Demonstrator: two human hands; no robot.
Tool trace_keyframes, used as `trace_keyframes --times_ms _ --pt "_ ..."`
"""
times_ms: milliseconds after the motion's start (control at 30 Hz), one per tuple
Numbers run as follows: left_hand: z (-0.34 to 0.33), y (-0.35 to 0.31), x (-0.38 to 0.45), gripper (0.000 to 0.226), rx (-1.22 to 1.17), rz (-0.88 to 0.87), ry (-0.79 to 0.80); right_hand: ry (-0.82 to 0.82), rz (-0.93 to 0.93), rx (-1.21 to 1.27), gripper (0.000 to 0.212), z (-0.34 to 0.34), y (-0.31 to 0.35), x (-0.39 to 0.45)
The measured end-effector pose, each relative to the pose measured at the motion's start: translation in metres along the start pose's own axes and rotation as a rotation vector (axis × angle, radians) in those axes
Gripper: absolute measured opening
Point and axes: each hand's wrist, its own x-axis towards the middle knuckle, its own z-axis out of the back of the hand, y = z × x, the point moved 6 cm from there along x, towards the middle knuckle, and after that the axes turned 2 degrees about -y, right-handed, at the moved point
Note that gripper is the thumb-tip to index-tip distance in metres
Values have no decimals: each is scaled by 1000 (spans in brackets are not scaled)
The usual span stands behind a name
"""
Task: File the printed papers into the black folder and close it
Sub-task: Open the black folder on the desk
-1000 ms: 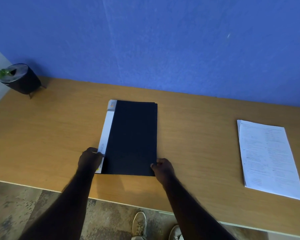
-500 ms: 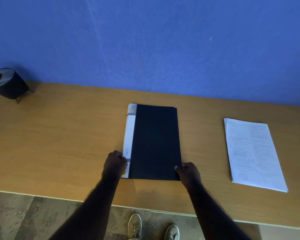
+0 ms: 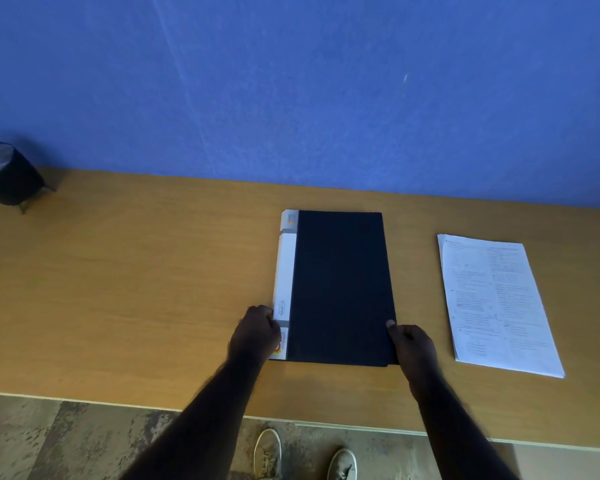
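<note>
The black folder lies closed and flat on the wooden desk, with a white labelled spine along its left side. My left hand is curled against the near end of the spine. At the folder's right edge near the front corner, my right hand grips the cover, thumb on top. The printed papers sit as a white stack on the desk to the right of the folder, apart from both hands.
A black pot on small legs stands at the desk's far left against the blue wall. The desk's front edge runs just below my forearms, with my shoes and the floor beyond it.
The view has swung left, so the folder and papers now appear further right. Both hands stay at the folder's near corners; the folder remains closed.
</note>
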Motion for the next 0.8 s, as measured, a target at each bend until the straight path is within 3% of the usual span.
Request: trace_keyframes --times_ms 133,300,367,467,567,667,800 --pt "2 0 4 29 18 1 67 -4 106 262 42 2 38 -24" --pt "26 -7 0 29 -40 -26 46 109 235 390 54 -7 89 -51" --pt "47 -20 -3 35 -217 -45 22 198 304 424 56 -19 110 -63" --pt "90 -51 -14 28 -679 -27 43 356 464 425 56 -45 137 -86" --pt "133 -73 -29 35 -866 -102 98 512 580 360 41 -78 156 -109" --pt "167 -77 -34 51 -861 -193 47 579 667 183 47 -106 160 -118" --pt "188 -55 -26 28 -801 -112 -25 527 629 -83 43 -120 130 -91"
